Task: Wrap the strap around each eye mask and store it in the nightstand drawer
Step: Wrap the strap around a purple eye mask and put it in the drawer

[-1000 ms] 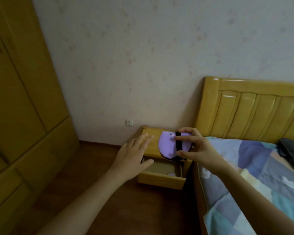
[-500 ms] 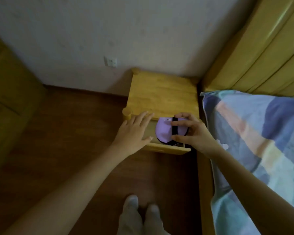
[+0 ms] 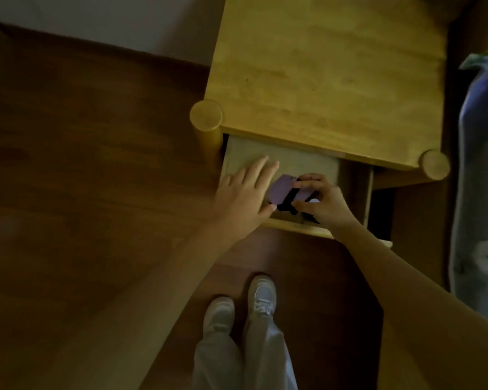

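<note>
- Your right hand (image 3: 320, 202) pinches the mask (image 3: 286, 190) between thumb and fingers, across the black strap (image 3: 289, 202) wrapped round it.
- Your left hand (image 3: 244, 197) is spread flat, fingers apart, gripping nothing; its fingertips lie just beside the mask's left edge. Whether they touch it, can't tell.
- Mask is low inside the open drawer (image 3: 299, 164), near the front wall, toward the drawer's right half. Can't tell if it rests on the bottom yet.
- Something dark sits under the mask by the front wall; too dim to name.
- Risk: let go too soon and the strap may spring loose, since only your pinch seems to keep it tight.
- Risk: the mask tilts up at its back-left corner; left that way it could catch on the nightstand (image 3: 321, 68) top's front edge when the drawer shuts.
- Risk: your right wrist lies over the drawer's front wall; pushing the drawer now would trap the fingers.
- Room: back of the drawer is bare and free; the left side is under your left hand.
- Nightstand top overhangs the drawer's rear, so lift hands toward you, not straight up.
- Bed (image 3: 479, 164) is close on the right, tight there. Floor (image 3: 96, 164) on the left is open.
- Your shoes (image 3: 238, 308) stand just in front of the drawer.
</note>
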A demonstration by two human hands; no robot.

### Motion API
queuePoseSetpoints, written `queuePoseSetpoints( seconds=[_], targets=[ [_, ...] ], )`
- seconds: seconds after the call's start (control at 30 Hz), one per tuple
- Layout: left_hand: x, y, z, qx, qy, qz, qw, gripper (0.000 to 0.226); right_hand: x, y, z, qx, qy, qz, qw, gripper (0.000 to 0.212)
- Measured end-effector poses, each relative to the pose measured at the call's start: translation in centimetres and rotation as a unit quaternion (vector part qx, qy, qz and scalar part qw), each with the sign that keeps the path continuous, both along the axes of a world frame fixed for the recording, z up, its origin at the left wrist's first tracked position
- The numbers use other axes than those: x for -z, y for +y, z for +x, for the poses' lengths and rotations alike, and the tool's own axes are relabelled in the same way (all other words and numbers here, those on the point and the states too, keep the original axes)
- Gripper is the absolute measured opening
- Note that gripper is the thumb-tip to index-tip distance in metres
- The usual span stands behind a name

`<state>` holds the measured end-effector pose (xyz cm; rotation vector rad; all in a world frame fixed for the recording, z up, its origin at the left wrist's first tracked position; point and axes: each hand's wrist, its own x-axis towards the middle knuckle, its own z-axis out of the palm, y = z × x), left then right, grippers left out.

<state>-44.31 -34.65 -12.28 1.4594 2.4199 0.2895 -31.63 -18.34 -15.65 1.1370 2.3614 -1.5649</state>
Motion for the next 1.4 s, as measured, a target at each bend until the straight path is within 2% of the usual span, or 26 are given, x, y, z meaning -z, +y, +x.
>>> queuePoseSetpoints(
  seconds=[0.1, 0.2, 0.3, 0.37, 0.5, 0.67, 0.77, 0.87, 0.9, 0.97, 1.07, 1.13, 1.23, 1.4],
  targets=[
    [2.8, 1.2, -0.1, 0.006, -0.012, 0.003, 1.0, 0.077, 3.7, 0.8, -0.8, -0.035, -0.008, 0.028, 0.999, 0.042],
    [4.5, 1.8, -0.5, 0.013, -0.009, 0.0, 1.0, 0.076, 6.3, 1.1, -1.4, -0.067, -0.009, 0.017, 0.998, 0.043],
    [5.2, 1.9, -1.0, 0.004, -0.003, 0.009, 1.0, 0.076, 7.5, 1.8, -1.4, -0.113, -0.025, 0.015, 0.993, 0.03],
    [5.2, 1.7, -1.3, 0.004, -0.003, 0.004, 1.0, 0.076, 8.0, 2.2, -1.1, -0.13, -0.055, 0.009, 0.99, 0.027],
    [5.0, 1.7, -1.6, 0.009, -0.001, 0.004, 1.0, 0.074, 8.3, 2.7, -1.0, -0.159, -0.125, -0.035, 0.979, 0.037],
    [2.8, 2.3, -2.2, 0.032, 0.013, 0.028, 0.999, 0.066, 6.1, 2.1, -1.9, -0.146, -0.142, -0.064, 0.977, 0.047],
    [1.1, 3.1, -2.4, 0.033, 0.026, 0.031, 0.999, 0.065, 5.0, 2.4, -2.2, -0.181, -0.151, -0.012, 0.972, 0.047],
    [-0.2, 3.5, -2.3, 0.038, 0.036, 0.03, 0.998, 0.066, 3.5, 2.6, -2.2, -0.256, -0.2, 0.099, 0.941, 0.038],
    [-0.8, 3.6, -2.3, 0.038, 0.045, 0.034, 0.998, 0.066, 2.7, 2.4, -2.1, -0.258, -0.202, 0.141, 0.934, 0.038],
    [-2.2, 3.7, -2.0, 0.042, 0.066, 0.038, 0.996, 0.068, 0.4, 1.9, -1.6, -0.234, -0.148, 0.21, 0.938, 0.038],
    [-5.6, 4.3, -2.0, 0.06, 0.099, 0.048, 0.992, 0.073, -4.5, 1.4, -0.9, -0.187, 0.03, 0.261, 0.947, 0.045],
    [-8.9, 5.2, -2.4, 0.068, 0.118, 0.054, 0.989, 0.078, -8.9, 2.0, -0.8, -0.145, 0.111, 0.247, 0.952, 0.056],
    [-15.2, 6.6, -3.2, 0.054, 0.14, 0.065, 0.986, 0.082, -16.6, 3.7, -0.4, -0.082, 0.157, 0.222, 0.959, 0.069],
    [-30.3, 8.3, -3.1, 0.079, 0.205, 0.106, 0.97, 0.08, -32.7, 5.9, 3.3, -0.02, 0.192, 0.269, 0.943, 0.073]
  ],
)
